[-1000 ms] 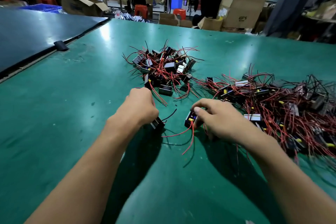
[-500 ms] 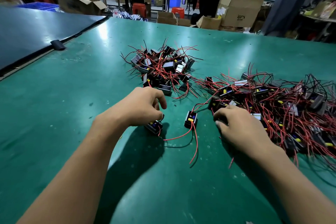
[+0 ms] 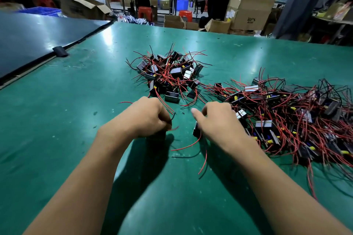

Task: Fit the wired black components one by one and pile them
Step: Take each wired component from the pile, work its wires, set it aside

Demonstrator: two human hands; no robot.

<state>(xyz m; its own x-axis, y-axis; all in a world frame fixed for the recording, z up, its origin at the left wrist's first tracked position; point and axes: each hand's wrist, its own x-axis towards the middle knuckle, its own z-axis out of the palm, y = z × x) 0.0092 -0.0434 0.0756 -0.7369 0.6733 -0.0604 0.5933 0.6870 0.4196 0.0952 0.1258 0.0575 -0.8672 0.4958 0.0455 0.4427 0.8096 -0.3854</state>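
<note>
My left hand (image 3: 145, 118) is curled round a black component (image 3: 157, 137) pressed down on the green table (image 3: 57, 120); short red and black wire ends stick out beside the fingers. My right hand (image 3: 215, 122) lies over a second black component (image 3: 196, 132). Its fingers are curled down and its thumb sticks out to the left. This component's red wire (image 3: 188, 146) trails toward me. A pile of wired black components (image 3: 172, 74) sits just beyond both hands. A larger, looser heap (image 3: 290, 118) spreads out at the right, touching my right hand.
A dark board (image 3: 38, 38) with a black clip (image 3: 60, 52) covers the table's far left. Beyond the far edge stand cardboard boxes (image 3: 248, 13), red stools and several people at other benches.
My right hand came back left from the big heap and now covers the component that lay loose between my hands. My left hand has closed down tighter over its component.
</note>
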